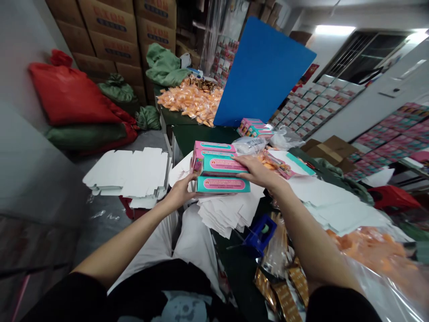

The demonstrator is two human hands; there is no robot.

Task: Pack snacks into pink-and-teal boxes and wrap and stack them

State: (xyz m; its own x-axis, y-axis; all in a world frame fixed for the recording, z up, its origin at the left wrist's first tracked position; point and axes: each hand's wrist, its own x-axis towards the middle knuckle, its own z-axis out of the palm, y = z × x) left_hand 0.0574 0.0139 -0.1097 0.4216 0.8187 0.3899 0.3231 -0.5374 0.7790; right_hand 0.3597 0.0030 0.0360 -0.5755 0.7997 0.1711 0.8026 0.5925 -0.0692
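Note:
Several pink and teal boxes (pixel 224 164) lie stacked together in front of me, over white paper sheets. My left hand (pixel 182 191) grips the left end of the nearest teal box (pixel 223 184), its fingertips partly hidden by the boxes. On the right end of the stack rests my right hand (pixel 253 171), its fingers bent over the teal boxes and its thumb near the front one. Under and in front of the boxes, loose white sheets (pixel 228 214) fan out at the table edge.
A blue tape dispenser (pixel 263 235) and brown packets (pixel 286 286) lie to the right of my lap. Flat white cartons (pixel 129 172) are piled at left. Beyond stand a blue board (pixel 263 74), orange packets (pixel 194 100) and more boxes (pixel 254 128).

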